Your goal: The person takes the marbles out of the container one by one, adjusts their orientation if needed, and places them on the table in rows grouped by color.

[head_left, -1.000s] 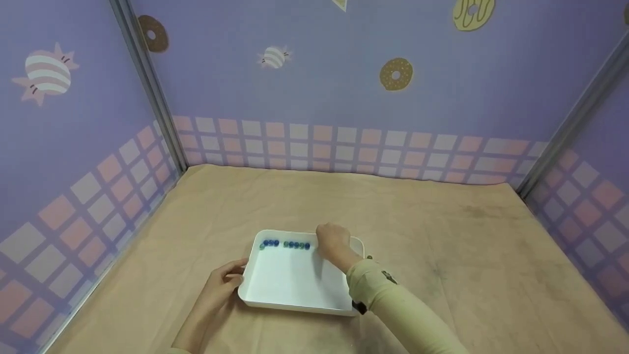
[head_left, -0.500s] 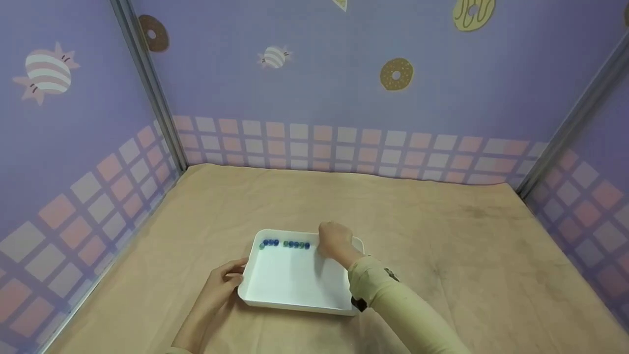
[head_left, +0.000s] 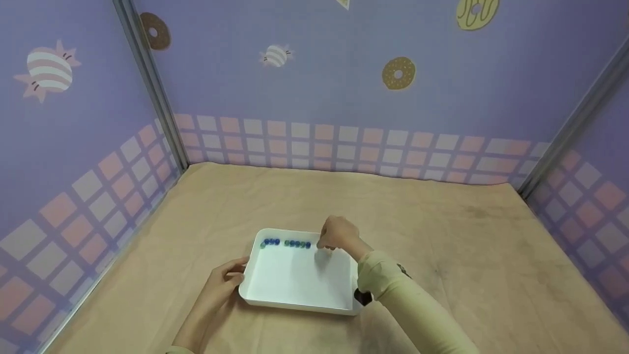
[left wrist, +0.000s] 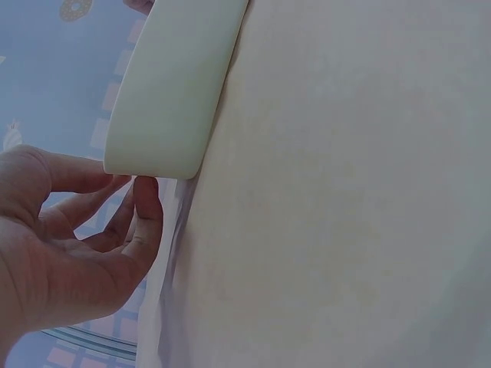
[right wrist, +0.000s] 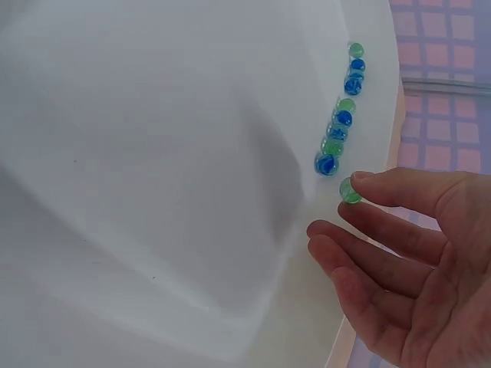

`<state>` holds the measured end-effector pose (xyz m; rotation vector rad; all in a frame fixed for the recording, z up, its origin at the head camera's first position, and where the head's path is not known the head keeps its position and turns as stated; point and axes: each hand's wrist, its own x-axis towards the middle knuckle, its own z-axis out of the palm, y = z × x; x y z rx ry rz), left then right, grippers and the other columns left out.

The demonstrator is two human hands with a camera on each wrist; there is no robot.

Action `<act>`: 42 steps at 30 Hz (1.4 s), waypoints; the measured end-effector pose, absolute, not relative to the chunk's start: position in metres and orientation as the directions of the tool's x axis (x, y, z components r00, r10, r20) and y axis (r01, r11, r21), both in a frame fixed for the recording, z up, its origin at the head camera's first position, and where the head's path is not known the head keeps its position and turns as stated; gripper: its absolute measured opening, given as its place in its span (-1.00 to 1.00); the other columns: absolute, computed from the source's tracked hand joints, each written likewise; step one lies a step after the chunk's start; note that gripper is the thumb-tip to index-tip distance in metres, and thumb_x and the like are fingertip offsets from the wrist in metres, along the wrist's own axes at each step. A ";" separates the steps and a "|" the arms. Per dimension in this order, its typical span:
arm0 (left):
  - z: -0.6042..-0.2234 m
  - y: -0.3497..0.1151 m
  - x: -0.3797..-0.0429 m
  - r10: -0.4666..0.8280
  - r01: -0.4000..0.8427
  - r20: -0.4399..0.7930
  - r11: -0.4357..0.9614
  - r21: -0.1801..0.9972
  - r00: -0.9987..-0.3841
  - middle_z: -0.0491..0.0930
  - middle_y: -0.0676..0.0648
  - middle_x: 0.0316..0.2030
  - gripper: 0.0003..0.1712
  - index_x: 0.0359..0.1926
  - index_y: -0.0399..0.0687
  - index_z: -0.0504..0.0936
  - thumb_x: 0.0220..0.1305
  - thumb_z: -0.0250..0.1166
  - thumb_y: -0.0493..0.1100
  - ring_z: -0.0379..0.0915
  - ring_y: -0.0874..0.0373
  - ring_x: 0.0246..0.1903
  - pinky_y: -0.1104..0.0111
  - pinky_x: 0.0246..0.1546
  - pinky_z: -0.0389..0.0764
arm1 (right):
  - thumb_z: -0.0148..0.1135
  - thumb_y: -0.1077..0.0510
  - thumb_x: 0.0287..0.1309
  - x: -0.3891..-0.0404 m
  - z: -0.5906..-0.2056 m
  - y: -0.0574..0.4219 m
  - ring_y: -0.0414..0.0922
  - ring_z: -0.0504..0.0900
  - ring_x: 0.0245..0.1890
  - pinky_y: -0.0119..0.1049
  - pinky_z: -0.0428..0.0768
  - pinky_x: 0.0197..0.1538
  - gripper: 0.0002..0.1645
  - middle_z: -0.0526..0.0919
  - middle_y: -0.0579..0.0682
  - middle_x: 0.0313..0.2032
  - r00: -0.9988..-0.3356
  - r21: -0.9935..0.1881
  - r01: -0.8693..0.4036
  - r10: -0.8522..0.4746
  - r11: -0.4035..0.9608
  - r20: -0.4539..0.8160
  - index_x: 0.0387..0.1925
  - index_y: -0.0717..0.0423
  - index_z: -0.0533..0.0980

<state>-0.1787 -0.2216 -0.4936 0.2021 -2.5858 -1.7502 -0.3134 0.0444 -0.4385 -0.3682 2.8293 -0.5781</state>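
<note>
A shallow white tray (head_left: 304,285) lies on the covered table. Along its far wall runs a broken row of blue and green glass marbles (right wrist: 335,134). Over the far right part of the tray, my right hand (head_left: 339,233) pinches a green marble (right wrist: 350,190) between thumb and index finger, just past the end of the row; the other fingers are loosely bent. At the tray's left side, my left hand (head_left: 223,282) rests its thumb and fingertips against the outer wall, as the left wrist view also shows.
A wrinkled tan cover (head_left: 442,236) spreads over the table. Purple walls with printed sweets and pink and white squares (head_left: 324,142) stand at the back and both sides, with metal posts (head_left: 152,83) in the corners.
My right hand has lifted slightly and shifted a little to the right, so its fingertips now show. My left hand and the tray have stayed in place.
</note>
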 end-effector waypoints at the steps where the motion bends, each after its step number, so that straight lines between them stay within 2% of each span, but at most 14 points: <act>1: -0.493 -0.221 -0.179 -0.114 -0.097 -0.059 0.365 0.926 -0.992 0.57 -0.29 0.06 -0.52 0.29 -0.27 0.47 0.35 0.07 -0.40 0.50 -0.08 0.08 0.14 0.10 0.55 | 0.46 0.09 0.00 -0.313 -0.437 0.047 0.01 0.76 -0.39 -0.37 0.40 -0.55 -0.86 0.79 0.04 -0.48 -0.939 -0.433 -0.203 -0.300 0.878 -0.168 -0.48 0.09 0.75; 6: -0.494 -0.221 -0.180 -0.106 -0.088 -0.054 0.351 0.932 -0.993 0.57 -0.29 0.04 -0.52 0.27 -0.30 0.48 0.34 0.06 -0.43 0.50 -0.07 0.05 0.25 0.02 0.56 | 0.45 0.08 0.04 -0.313 -0.435 0.060 0.05 0.77 -0.34 -0.40 0.47 -0.52 -0.86 0.79 0.04 -0.47 -0.930 -0.525 -0.212 -0.335 0.824 -0.150 -0.49 0.06 0.74; 12: -0.494 -0.222 -0.180 -0.099 -0.110 -0.083 0.312 0.944 -0.992 0.55 -0.29 0.06 -0.50 0.29 -0.28 0.46 0.34 0.04 -0.42 0.46 -0.07 0.07 0.25 0.05 0.54 | 0.45 0.06 0.06 -0.313 -0.434 0.073 0.01 0.77 -0.34 -0.35 0.59 -0.40 -0.87 0.78 -0.03 -0.48 -0.935 -0.609 -0.178 -0.327 0.773 -0.141 -0.43 0.03 0.73; 20: -0.494 -0.220 -0.181 -0.111 -0.102 -0.069 0.330 0.938 -0.991 0.56 -0.30 0.05 -0.52 0.28 -0.29 0.48 0.34 0.05 -0.43 0.48 -0.07 0.07 0.25 0.05 0.53 | 0.46 0.07 0.06 -0.311 -0.431 0.082 0.03 0.76 -0.36 -0.27 0.65 -0.30 -0.86 0.77 -0.03 -0.47 -0.942 -0.649 -0.199 -0.326 0.734 -0.080 -0.44 0.05 0.73; 27: -0.494 -0.221 -0.181 -0.113 -0.122 -0.089 0.328 0.937 -0.990 0.53 -0.30 0.07 -0.51 0.29 -0.29 0.46 0.35 0.06 -0.41 0.47 -0.07 0.06 0.26 0.01 0.56 | 0.44 0.09 0.08 -0.307 -0.438 0.095 0.10 0.76 -0.35 -0.29 0.67 -0.31 -0.86 0.78 0.00 -0.45 -0.936 -0.714 -0.226 -0.350 0.663 -0.028 -0.41 0.08 0.73; 35: -0.493 -0.221 -0.179 -0.123 -0.126 -0.086 0.363 0.923 -0.989 0.55 -0.29 0.09 -0.51 0.29 -0.24 0.48 0.35 0.07 -0.39 0.47 -0.09 0.10 0.20 0.08 0.54 | 0.41 0.09 0.12 -0.304 -0.447 0.116 -0.06 0.72 -0.40 -0.35 0.62 -0.33 -0.86 0.77 0.00 -0.39 -0.937 -0.757 -0.239 -0.350 0.608 0.014 -0.35 0.08 0.72; 42: -0.493 -0.221 -0.179 -0.093 -0.114 -0.088 0.324 0.939 -0.992 0.52 -0.31 0.10 -0.50 0.30 -0.29 0.45 0.35 0.03 -0.42 0.47 -0.10 0.09 0.22 0.06 0.55 | 0.38 0.07 0.16 -0.305 -0.451 0.135 0.13 0.72 -0.28 -0.35 0.61 -0.33 -0.85 0.77 0.00 -0.36 -0.936 -0.790 -0.251 -0.347 0.559 0.053 -0.29 0.05 0.72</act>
